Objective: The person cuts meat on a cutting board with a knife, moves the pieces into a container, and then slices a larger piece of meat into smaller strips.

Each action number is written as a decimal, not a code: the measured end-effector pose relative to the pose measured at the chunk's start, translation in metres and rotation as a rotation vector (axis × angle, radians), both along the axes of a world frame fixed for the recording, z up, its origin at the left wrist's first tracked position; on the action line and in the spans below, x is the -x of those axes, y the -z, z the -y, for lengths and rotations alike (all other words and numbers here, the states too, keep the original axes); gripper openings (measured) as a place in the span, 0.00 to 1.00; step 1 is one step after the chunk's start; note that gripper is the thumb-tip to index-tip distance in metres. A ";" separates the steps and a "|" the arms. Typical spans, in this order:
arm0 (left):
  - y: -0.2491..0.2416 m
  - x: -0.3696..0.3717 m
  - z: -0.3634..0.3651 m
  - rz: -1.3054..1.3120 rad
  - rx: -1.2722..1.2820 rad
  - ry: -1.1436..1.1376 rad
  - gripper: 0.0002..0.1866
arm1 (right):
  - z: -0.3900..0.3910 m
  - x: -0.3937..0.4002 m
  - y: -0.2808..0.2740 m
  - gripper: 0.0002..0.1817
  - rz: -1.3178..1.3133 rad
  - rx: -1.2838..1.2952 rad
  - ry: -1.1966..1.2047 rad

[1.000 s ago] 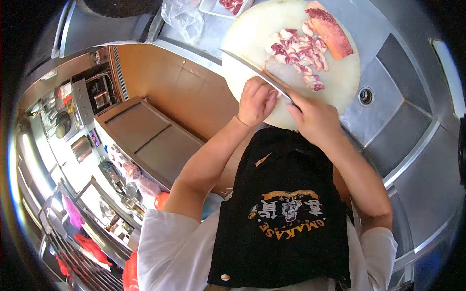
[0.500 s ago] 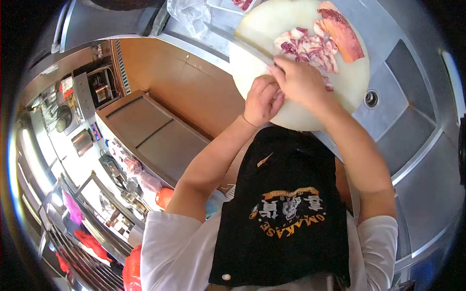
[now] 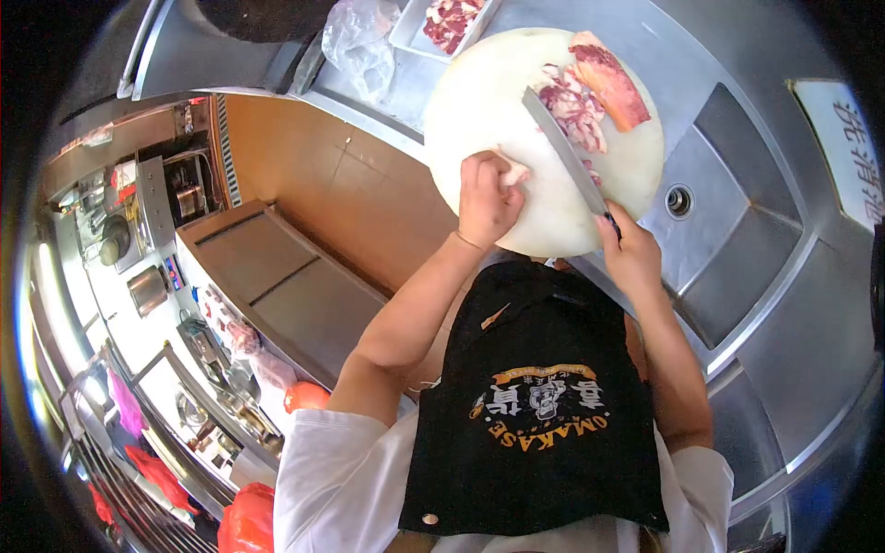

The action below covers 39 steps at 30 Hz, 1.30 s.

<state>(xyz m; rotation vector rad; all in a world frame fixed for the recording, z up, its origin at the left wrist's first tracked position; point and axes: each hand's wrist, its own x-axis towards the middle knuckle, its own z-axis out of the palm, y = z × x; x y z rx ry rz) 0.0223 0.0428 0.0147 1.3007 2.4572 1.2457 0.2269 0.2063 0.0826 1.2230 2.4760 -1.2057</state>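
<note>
My right hand [image 3: 632,251] is closed around the dark handle of a broad kitchen knife [image 3: 570,152]. The blade lies across the round white cutting board [image 3: 461,101], pointing away from me, alongside a pile of cut red-and-white meat [image 3: 576,111]. On the left part of the board, my left hand [image 3: 489,200] is curled with its fingers closed on a small pale piece of fatty meat [image 3: 514,172]. A larger slab of meat [image 3: 608,81] with a thick orange-yellow side rests beyond the pile, near the board's right edge.
Behind the board stands a white tray [image 3: 403,37] holding cut meat [image 3: 450,23], with a clear plastic bag [image 3: 359,46] beside it. To the right is a steel sink with a drain [image 3: 679,201]. A steel-topped cabinet [image 3: 277,249] stands to the left.
My right hand and the knife have moved right, away from my left hand, and the blade now shows its flat side. My left hand has stayed close to its place on the board.
</note>
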 end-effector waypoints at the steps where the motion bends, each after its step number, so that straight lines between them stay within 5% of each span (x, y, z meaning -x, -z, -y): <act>1: -0.001 0.000 -0.003 0.008 -0.010 0.008 0.25 | -0.001 0.001 0.000 0.23 0.000 -0.003 -0.001; 5: -0.004 -0.001 0.000 -0.115 0.018 0.195 0.24 | -0.007 0.000 0.001 0.22 -0.003 0.024 -0.042; 14: -0.004 -0.006 0.007 -0.175 -0.024 0.197 0.16 | 0.007 -0.012 -0.036 0.20 -0.274 -0.133 -0.250; 20: 0.000 -0.006 0.012 -0.158 0.038 0.215 0.22 | -0.002 -0.044 -0.067 0.21 -0.041 -0.120 -0.410; 22: -0.004 -0.006 0.007 -0.174 0.044 0.196 0.17 | -0.006 -0.040 -0.068 0.21 -0.026 -0.112 -0.425; 30: -0.004 -0.003 0.007 -0.138 0.062 0.190 0.19 | 0.001 0.062 -0.020 0.21 -0.082 -0.045 -0.486; 35: 0.003 -0.006 0.007 -0.143 0.018 0.158 0.15 | -0.012 -0.022 -0.048 0.20 0.015 0.005 -0.415; 39: -0.002 -0.002 0.004 -0.096 0.008 0.167 0.16 | -0.006 0.035 -0.020 0.19 0.053 0.005 -0.443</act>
